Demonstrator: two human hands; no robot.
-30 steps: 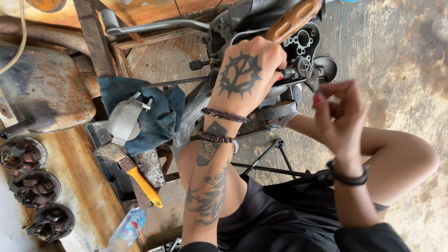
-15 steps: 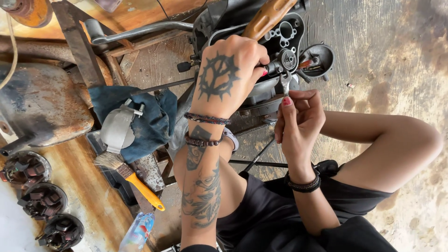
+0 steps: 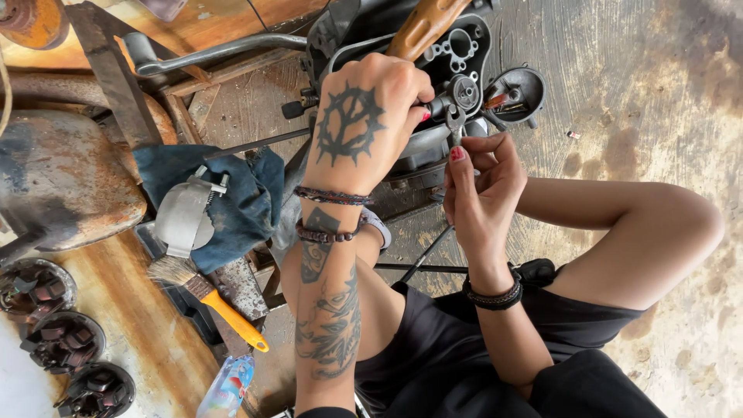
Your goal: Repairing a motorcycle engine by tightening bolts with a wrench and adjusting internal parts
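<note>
I look down on a stained concrete floor (image 3: 658, 93) at the right of the frame and worn, rusty wooden planks at the left. In the upper middle sits one dark engine casing (image 3: 464, 54), its open side showing round holes and a small gear. My left hand (image 3: 364, 124), tattooed on the back, lies over the casing with its fingers curled down against the metal; whether they grip anything I cannot tell. My right hand (image 3: 480, 186), just beside and below it, has its fingers pinched narrowly on one small wrench (image 3: 454, 124), whose jaw end sits on a fitting of the casing. One brown wooden handle (image 3: 426, 23) sticks up behind the casing.

At the left of the frame I count one blue rag (image 3: 240, 201) with one grey metal part (image 3: 182, 217) lying on it, one paintbrush (image 3: 209, 298) with an orange handle below that, and three round dark parts (image 3: 62, 340) in a row at the lower left. One plastic bottle (image 3: 226, 387) lies at the bottom edge.
</note>
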